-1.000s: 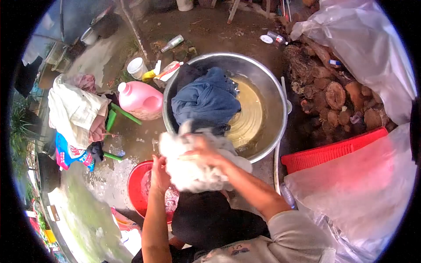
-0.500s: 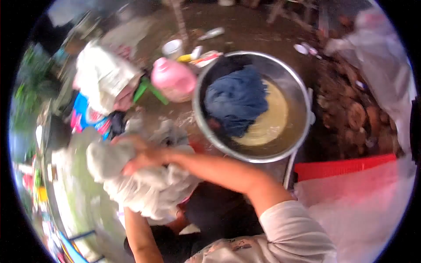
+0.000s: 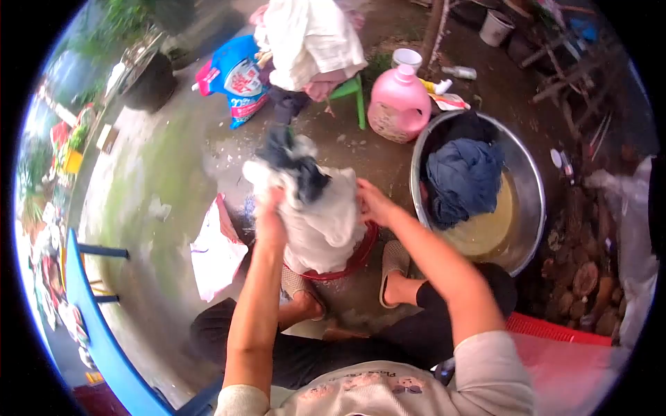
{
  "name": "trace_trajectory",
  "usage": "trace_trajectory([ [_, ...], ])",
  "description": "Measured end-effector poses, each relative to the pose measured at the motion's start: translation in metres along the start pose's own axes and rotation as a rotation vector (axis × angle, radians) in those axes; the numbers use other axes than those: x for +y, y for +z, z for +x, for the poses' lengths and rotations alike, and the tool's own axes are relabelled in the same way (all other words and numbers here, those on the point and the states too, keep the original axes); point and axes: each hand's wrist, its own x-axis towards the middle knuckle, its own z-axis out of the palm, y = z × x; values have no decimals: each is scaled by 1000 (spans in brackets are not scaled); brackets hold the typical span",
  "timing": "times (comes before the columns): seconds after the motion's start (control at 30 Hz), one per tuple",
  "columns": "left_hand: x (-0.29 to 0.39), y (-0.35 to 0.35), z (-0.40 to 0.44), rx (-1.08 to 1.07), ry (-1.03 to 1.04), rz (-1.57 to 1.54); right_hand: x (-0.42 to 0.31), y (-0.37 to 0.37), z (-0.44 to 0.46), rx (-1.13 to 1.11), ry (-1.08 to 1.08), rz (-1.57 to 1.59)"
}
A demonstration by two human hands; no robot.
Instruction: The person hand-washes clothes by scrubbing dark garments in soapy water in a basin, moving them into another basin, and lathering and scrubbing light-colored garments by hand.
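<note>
A bundle of wet-looking white cloth sits in and above a red basin between my feet. My left hand grips the bundle's left side, its fingers partly hidden by the fabric. My right hand holds the right side with bent fingers. A blurred dark cloth lies over the top of the white one. To the right stands a large metal basin with a heap of dark blue cloth in yellowish water.
Beyond the hands are a pink jug, a green stool piled with pale clothes, and a blue detergent bag. A pink-white plastic bag lies left. A blue bench stands at lower left.
The view has swung left, so the metal basin sits farther right. The white cloth, earlier lifted and bunched in my hands, is now lower at the red basin, with dark cloth showing on top.
</note>
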Motion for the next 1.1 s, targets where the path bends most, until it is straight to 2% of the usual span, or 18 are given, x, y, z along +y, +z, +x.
trace_trajectory([
  [0.03,-35,-24,0,-82,-73,2,23,-5,3,-81,-48,36],
  [0.1,-95,-70,2,-254,-192,126,53,-5,-7,64,13,-59],
  [0.17,-120,-96,-9,-261,-246,678,124,-52,26,67,60,-372],
  [0.2,-179,-160,9,-432,33,1170,124,-46,24,133,-22,-461],
  [0.23,-131,-135,-1,-324,-309,1454,119,-42,21,198,-110,-552],
  [0.3,-124,-136,6,-165,-225,1437,116,-28,33,315,-313,-597],
  [0.37,-102,-121,13,-349,-219,1593,116,-26,50,317,-445,-760],
  [0.43,-89,-109,14,-475,-58,1706,110,-14,57,298,-410,-951],
  [0.47,-81,-104,20,-582,-171,1750,106,-3,57,309,-384,-1045],
  [0.57,-96,-127,36,-791,-54,1764,119,24,69,374,-309,-1286],
  [0.63,-133,-150,47,-732,58,1697,138,43,72,366,-170,-1184],
  [0.73,-194,-171,30,-634,257,1712,184,61,65,352,-245,-1418],
  [0.77,-205,-166,18,-706,-18,1656,186,64,62,346,-231,-1469],
  [0.83,-230,-146,4,-735,24,1909,203,47,74,250,-192,-1586],
  [0.87,-241,-148,16,-719,48,1841,209,38,86,316,-352,-1769],
  [0.93,-256,-146,49,-668,82,1705,195,20,119,130,-258,-1734],
  [1.03,-249,-137,114,-631,-148,1450,138,20,168,-94,-103,-1733],
  [1.1,-246,-135,130,-604,-210,1405,140,-1,199,-193,-14,-1471],
])
